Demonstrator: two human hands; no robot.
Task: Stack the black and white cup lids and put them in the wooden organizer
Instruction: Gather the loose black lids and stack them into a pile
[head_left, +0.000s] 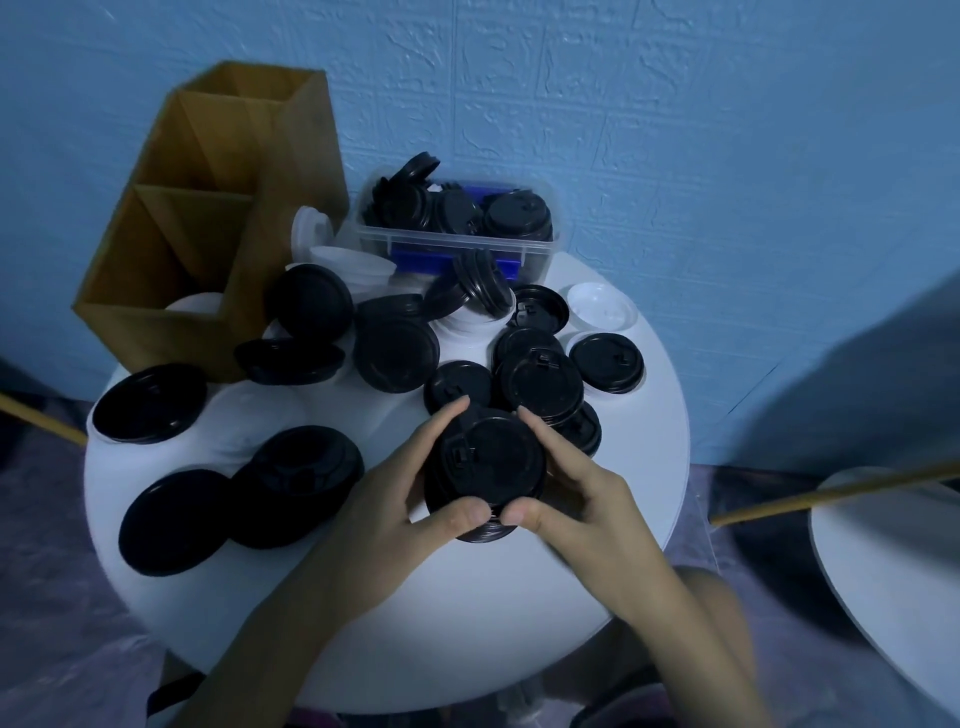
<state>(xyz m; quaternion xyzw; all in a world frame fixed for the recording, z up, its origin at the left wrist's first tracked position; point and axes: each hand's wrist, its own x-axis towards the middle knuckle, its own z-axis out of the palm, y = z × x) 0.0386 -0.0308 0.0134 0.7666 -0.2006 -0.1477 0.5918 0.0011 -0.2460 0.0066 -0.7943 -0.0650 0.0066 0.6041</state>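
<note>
A stack of black lids (488, 460) is held above the round white table (519, 597) by both hands. My left hand (400, 499) grips its left rim, thumb at the near edge. My right hand (576, 493) grips the right rim the same way. Many loose black lids (395, 353) lie scattered over the table. White lids (601, 305) sit among them toward the back. The wooden organizer (208, 218) stands at the back left with three compartments; a white lid (195, 304) shows in its nearest one.
A clear plastic tub (457, 244) at the back holds more black lids. A blue wall rises behind the table. At the right stands another white round table (893, 561). Thin wooden rods (831, 491) cross at both sides.
</note>
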